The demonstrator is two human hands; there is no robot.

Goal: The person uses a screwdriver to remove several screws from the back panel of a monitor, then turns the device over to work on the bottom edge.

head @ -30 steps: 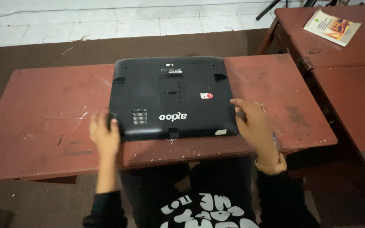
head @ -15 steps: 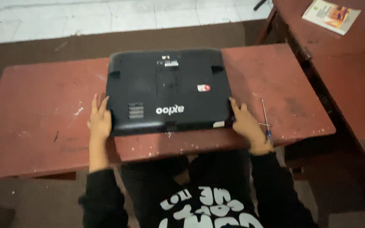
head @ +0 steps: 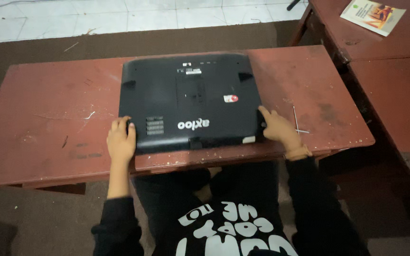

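Head view, reading left to right. I see my left hand (head: 120, 142) lying flat at the laptop's (head: 191, 102) 8 o'clock corner, fingers close together and curled lightly against the edge, touching, not gripping.

The laptop is black and closed, underside up, near the middle of the worn red desk (head: 39, 123), its near edge just short of the desk's front lip. All underside panels look in place (I can't make out individual screws).

My right hand (head: 277, 127) rests at the 4 o'clock corner, index finger stretched along the side edge, other fingers folded under; nothing pinched.

At 3 o'clock from that hand a thin screwdriver (head: 296, 120) lies untouched.

Judgement: the machine is positioned bottom-up, but opening hasn't started.

A booklet (head: 373, 14) sits on the neighbouring desk (head: 390, 80), 1 o'clock.
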